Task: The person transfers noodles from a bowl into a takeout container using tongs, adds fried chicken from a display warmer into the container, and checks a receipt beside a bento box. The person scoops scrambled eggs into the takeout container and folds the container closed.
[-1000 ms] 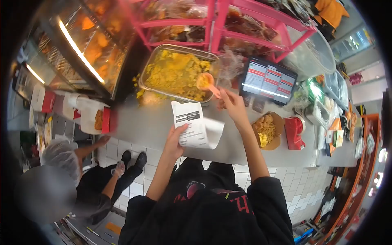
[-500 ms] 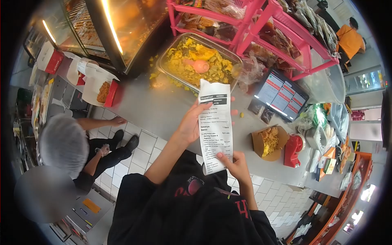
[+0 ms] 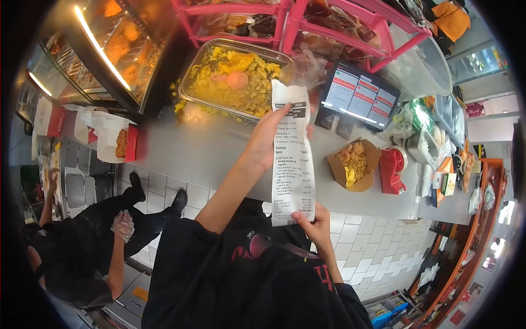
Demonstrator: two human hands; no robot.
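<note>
A long printed paper receipt [image 3: 292,164] is stretched out in front of my chest, held by both hands. My left hand [image 3: 268,137] grips its upper part, with the thumb lying across the front and fingertips showing past the right edge. Lower down, my right hand [image 3: 313,222] pinches the bottom end between thumb and fingers. Behind the receipt's top stands a clear tray [image 3: 186,90] of yellow scrambled egg with a pinkish scoop [image 3: 233,80] in it. To the right is an open brown paper box [image 3: 353,164] with noodles, egg and fried pieces.
A tablet [image 3: 359,96] showing red-and-white panels stands behind the box. A red tape dispenser [image 3: 393,172] is beside it. Pink racks [image 3: 287,27] hold bagged items. At left are a lit warming cabinet [image 3: 109,60] and a chicken box [image 3: 131,143]. A gloved co-worker [image 3: 82,241] stands at left.
The view has turned, and the counter items appear further left and higher. More of the receipt's lower part shows, with my right hand at its bottom end. The co-worker has moved back toward the left.
</note>
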